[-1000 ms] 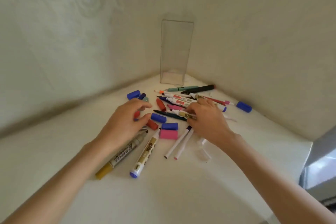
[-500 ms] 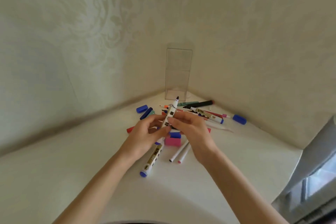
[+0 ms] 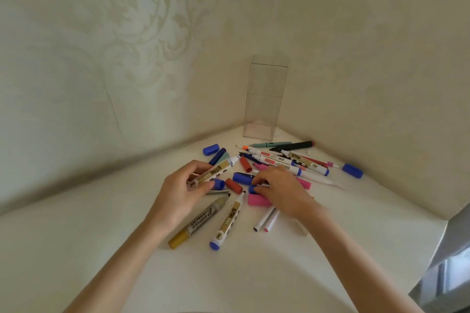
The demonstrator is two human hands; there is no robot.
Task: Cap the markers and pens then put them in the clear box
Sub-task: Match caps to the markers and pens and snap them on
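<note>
My left hand (image 3: 181, 192) grips an uncapped white-and-gold marker (image 3: 216, 170), its tip pointing up and right above the table. My right hand (image 3: 281, 189) rests low on the pile, fingertips touching a blue cap (image 3: 252, 189) beside a pink cap (image 3: 258, 200); whether the cap is pinched I cannot tell. Several uncapped markers, pens and loose caps lie scattered on the white table (image 3: 229, 274). The clear box (image 3: 264, 101) stands upright and empty in the corner behind the pile.
A gold-ended permanent marker (image 3: 198, 221) and a blue-ended marker (image 3: 227, 221) lie in front of my hands. A blue cap (image 3: 352, 171) lies apart at the right, another blue cap (image 3: 211, 149) at the left. Walls close the corner; the table's right edge drops off.
Both hands held the marker up together half a second ago. Now my left hand alone holds it, lower, and my right hand has dropped onto the caps in the pile.
</note>
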